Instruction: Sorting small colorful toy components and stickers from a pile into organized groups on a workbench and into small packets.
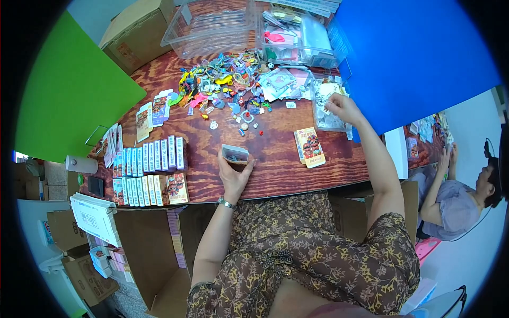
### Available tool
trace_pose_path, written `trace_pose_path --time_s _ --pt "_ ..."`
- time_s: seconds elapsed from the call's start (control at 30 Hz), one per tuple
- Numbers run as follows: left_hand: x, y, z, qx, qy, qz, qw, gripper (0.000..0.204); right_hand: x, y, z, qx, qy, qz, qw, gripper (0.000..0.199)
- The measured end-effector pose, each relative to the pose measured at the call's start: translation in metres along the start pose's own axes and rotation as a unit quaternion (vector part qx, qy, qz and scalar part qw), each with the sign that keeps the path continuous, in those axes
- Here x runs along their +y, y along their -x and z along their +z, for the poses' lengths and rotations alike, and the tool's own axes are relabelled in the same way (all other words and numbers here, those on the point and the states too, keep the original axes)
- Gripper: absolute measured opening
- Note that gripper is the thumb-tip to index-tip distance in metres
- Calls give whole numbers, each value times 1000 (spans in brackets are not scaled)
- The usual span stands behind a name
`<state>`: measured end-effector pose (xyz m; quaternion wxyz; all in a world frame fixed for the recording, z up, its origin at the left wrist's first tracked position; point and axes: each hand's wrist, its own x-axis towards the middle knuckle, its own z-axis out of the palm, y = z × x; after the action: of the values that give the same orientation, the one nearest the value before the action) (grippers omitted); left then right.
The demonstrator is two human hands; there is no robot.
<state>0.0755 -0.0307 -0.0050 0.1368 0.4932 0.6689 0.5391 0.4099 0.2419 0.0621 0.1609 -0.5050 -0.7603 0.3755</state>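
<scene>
My left hand (236,179), with a watch on the wrist, is wrapped around a small cardboard box (228,150). The box is upright with its top end open, and something lies inside that I cannot make out. Over on the right, my right hand (343,108) reaches into a clear plastic container (333,124) holding small white pieces. Its fingers are pinched together, and what they hold is too small to name. Flat cardboard boxes (313,161) with cartoon figures lie below that container. Between the hands and the far side spreads a pile of colourful small trinkets (228,79).
Rows of filled-out small boxes (154,159) stand at the table's left. Flat cards (289,82) lie beside the trinkets. Clear bins (302,53) stand at the back. A green panel (69,95) and a blue panel (413,58) flank the table. Another person (453,199) works at the right.
</scene>
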Motion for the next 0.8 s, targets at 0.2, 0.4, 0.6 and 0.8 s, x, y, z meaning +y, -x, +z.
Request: trace_pose_path --time_s 0.2,0.4,0.6,0.8 --pt "0 2 -4 -13 14 -29 999 89 -30 10 -12 -24 -128 36 991 19" --pt "13 -6 -5 -4 -1 -3 1000 74 -104 22 7 -77 -169 -30 982 16" --pt "28 -19 12 19 -87 63 994 73 -191 38 69 -199 -220 -100 950 14" --pt "29 -15 4 11 -80 43 996 77 -203 37 140 -159 -8 -250 955 12"
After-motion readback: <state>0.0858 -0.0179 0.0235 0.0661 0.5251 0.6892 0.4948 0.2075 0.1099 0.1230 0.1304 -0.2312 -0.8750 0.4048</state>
